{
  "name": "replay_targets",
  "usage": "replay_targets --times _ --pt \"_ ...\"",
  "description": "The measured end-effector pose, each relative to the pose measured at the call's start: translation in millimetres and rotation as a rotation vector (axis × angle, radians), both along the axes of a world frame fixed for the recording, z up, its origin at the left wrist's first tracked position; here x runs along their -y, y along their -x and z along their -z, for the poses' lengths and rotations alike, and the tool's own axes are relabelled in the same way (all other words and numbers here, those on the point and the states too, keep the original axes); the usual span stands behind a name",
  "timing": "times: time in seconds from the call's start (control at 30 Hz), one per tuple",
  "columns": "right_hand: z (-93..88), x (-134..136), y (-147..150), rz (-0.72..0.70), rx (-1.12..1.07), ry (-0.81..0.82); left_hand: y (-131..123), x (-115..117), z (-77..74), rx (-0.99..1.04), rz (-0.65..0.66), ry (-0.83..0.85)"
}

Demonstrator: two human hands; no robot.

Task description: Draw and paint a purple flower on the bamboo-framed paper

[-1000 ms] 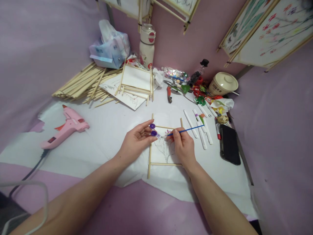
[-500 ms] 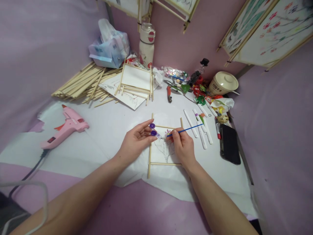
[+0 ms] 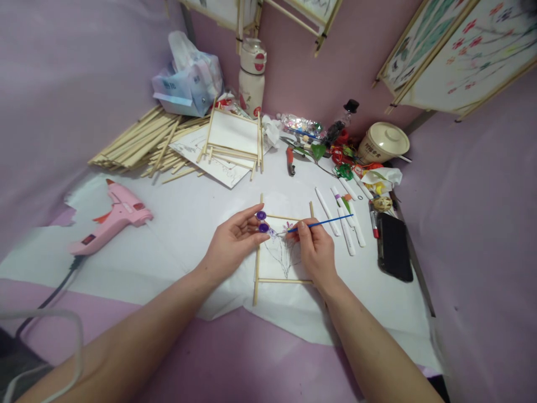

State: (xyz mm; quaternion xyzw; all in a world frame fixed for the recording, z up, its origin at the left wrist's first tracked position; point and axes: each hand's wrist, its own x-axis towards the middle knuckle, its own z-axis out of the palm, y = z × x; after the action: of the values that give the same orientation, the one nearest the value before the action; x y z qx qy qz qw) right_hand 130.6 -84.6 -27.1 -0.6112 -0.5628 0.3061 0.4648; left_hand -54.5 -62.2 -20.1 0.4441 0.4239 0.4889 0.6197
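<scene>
Between the fingers of my left hand (image 3: 230, 238) is a small open pot of purple paint (image 3: 263, 228), its round lid flipped up above it. My right hand (image 3: 316, 249) pinches a thin blue paintbrush (image 3: 329, 221), the handle pointing right and the tip down at the paper beside the pot. Under both hands lies a white paper picture (image 3: 274, 263) framed with thin wooden sticks. Its drawing has dark plant-like outlines and a purple-pink flower (image 3: 288, 226) near the top. My right hand covers part of the picture's right side.
A pink glue gun (image 3: 117, 215) with its cord lies at left. Behind are wooden sticks (image 3: 130, 140), a small frame (image 3: 232, 131), a tissue pack (image 3: 188, 84) and a bottle (image 3: 251, 84). White markers (image 3: 346, 232), a phone (image 3: 394, 246) and a lidded bowl (image 3: 384, 143) are at right.
My right hand and the paintbrush have shifted slightly to the right. My left hand holds the paint pot in the same place.
</scene>
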Motion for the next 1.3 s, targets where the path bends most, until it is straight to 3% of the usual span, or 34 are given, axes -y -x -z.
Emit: replay_targets --times 1.0,1.3 --pt "-2.2 0.1 1.1 -0.062 0.013 0.025 -0.6 0.1 -1.9 0.006 0.000 0.012" --pt "-1.1 -0.4 1.5 -0.021 0.022 -0.001 0.0 0.2 -0.3 0.009 0.006 -0.001"
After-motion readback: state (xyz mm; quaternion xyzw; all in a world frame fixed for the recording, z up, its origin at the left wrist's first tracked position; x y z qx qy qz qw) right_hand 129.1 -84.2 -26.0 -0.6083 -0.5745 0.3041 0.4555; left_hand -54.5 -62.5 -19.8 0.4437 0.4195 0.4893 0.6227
